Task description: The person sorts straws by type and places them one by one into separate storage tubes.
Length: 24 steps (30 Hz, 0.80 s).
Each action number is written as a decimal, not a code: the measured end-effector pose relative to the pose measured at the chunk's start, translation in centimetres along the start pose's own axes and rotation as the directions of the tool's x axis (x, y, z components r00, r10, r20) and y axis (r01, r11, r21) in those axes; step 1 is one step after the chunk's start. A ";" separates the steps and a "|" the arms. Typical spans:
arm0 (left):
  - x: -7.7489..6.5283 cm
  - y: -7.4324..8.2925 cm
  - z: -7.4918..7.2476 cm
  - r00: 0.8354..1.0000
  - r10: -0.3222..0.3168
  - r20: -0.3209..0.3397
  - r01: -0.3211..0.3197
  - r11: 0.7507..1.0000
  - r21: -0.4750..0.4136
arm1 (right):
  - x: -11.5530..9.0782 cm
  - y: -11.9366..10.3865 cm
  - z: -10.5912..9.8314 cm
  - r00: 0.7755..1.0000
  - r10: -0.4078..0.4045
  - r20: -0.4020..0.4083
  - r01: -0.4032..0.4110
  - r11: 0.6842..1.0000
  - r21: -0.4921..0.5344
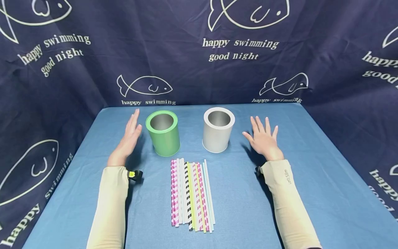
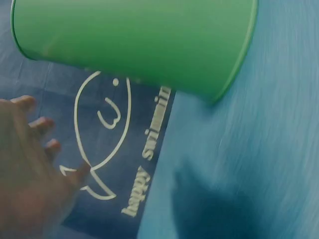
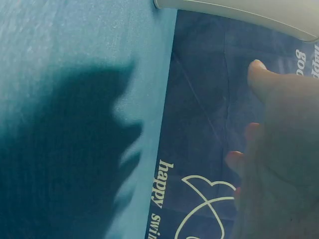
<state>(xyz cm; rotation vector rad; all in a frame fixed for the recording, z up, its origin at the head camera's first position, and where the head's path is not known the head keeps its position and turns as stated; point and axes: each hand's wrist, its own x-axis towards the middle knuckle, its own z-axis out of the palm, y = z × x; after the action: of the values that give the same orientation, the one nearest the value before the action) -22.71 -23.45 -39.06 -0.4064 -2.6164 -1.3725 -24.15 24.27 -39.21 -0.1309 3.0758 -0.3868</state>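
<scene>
left hand (image 1: 126, 138) and right hand (image 1: 264, 141) outstretched, straight-fingered, green can (image 1: 166, 141) and white can (image 1: 217, 138) upright between them, colourful straws (image 1: 188, 193) nearer on blue desk (image 1: 239, 200), printed cloth (image 1: 186, 62) behind

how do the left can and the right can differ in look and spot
The left can is green; the right can is white. The left can is nearer the left hand, the right can nearer the right hand. Both stand upright, open-topped, with grey insides.

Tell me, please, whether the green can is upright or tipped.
Upright: the green can stands base-down on the table, its mouth facing up.
</scene>
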 end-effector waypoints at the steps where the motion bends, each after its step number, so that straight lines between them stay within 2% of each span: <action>1: 0.0 0.1 0.2 0.999 0.034 0.000 -0.034 0.997 -0.075 | 0.0 0.0 0.0 1.000 0.000 0.011 0.000 1.000 0.005; 3: 0.0 0.2 0.6 0.996 0.092 -0.005 -0.091 0.970 -0.225 | -0.1 0.1 0.1 1.000 -0.008 0.028 0.008 1.000 0.015; 5: 0.0 0.3 1.0 0.990 0.141 -0.017 -0.138 0.931 -0.337 | 0.0 0.2 0.2 0.999 -0.030 0.031 0.029 0.999 0.036; 6: 0.1 0.4 1.2 0.987 0.157 -0.023 -0.154 0.914 -0.375 | 0.0 0.1 0.2 0.999 -0.046 0.030 0.045 0.998 0.050; 8: 0.1 0.6 1.6 0.986 0.167 -0.023 -0.161 0.896 -0.414 | 0.1 0.1 0.2 0.996 -0.082 0.027 0.080 0.994 0.074; 10: 0.1 0.7 2.0 0.986 0.166 -0.009 -0.154 0.894 -0.421 | 0.1 0.1 0.2 0.992 -0.120 0.027 0.117 0.988 0.105; 14: 0.3 0.7 2.6 0.991 0.133 0.029 -0.112 0.917 -0.382 | 0.0 0.3 0.2 0.988 -0.151 0.046 0.139 0.970 0.201; 18: 0.7 0.9 2.9 0.994 0.107 0.030 -0.089 0.931 -0.353 | -0.5 0.3 -0.1 0.987 -0.160 0.000 0.155 0.951 0.266; 21: 1.0 1.3 3.0 0.995 0.095 0.010 -0.085 0.924 -0.374 | -0.8 -0.2 -0.3 0.986 -0.166 -0.020 0.163 0.935 0.314; 24: 1.1 1.8 3.2 0.996 0.089 -0.011 -0.085 0.908 -0.411 | -1.2 -0.9 -0.3 0.984 -0.177 0.030 0.152 0.910 0.385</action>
<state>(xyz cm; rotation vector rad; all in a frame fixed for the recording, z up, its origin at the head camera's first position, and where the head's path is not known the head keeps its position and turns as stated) -23.26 -19.70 -39.17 -0.5735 -2.2681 -1.8935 -22.87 23.56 -38.70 -0.3814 2.8645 -0.9589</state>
